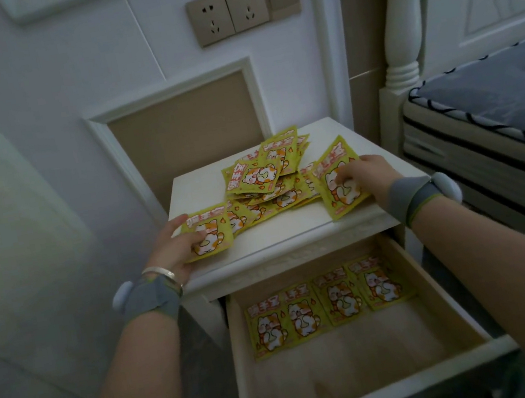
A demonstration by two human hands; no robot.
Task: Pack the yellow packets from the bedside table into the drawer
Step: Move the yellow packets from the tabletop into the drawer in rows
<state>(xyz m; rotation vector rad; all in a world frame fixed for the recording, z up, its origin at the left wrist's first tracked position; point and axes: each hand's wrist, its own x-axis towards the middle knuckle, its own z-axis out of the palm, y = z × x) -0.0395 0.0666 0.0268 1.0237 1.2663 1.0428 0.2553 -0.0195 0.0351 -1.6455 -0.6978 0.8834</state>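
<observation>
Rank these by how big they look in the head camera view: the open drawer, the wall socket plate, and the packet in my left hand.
Largest to smallest, as they look:
1. Open drawer, though it sits nearest the camera.
2. Wall socket plate.
3. Packet held in the left hand.
Plate and packet look close; the plate is farther away, so that order is unsure.

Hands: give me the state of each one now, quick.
Left hand: holding a yellow packet at the tabletop's front left.
Right hand: fingers curled on another yellow packet at the pile's right edge.
</observation>
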